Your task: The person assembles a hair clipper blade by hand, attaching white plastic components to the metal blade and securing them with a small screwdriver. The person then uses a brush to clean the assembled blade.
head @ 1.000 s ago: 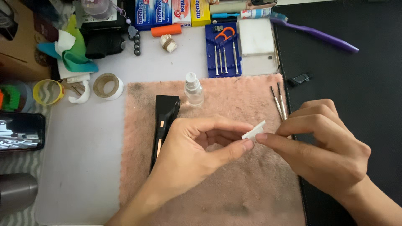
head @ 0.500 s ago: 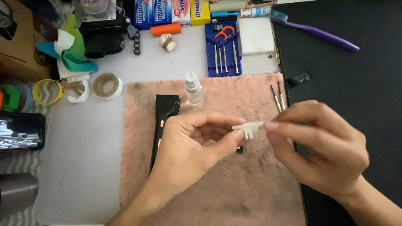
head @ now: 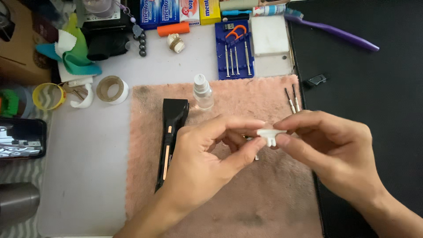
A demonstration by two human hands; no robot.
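A small white plastic part (head: 269,135) is pinched between both hands above the pink cloth (head: 220,207). My left hand (head: 207,158) grips its left end with thumb and forefinger. My right hand (head: 335,150) holds the right end with its fingertips. A black trimmer body with an orange stripe (head: 171,139) lies on the cloth just left of my left hand. A small clear bottle (head: 202,92) stands on the cloth behind it. Two thin screwdrivers (head: 291,100) lie on the cloth near my right hand.
A blue screwdriver set (head: 235,50) and a white box (head: 269,35) sit at the back. Tape rolls (head: 112,89), a phone (head: 20,139), a steel cup (head: 17,203), a purple toothbrush (head: 339,33) and a small black part (head: 315,80) on the black mat surround the cloth.
The white part has turned from tilted to level and shifted a little left and down. Both hands have closed in around it.
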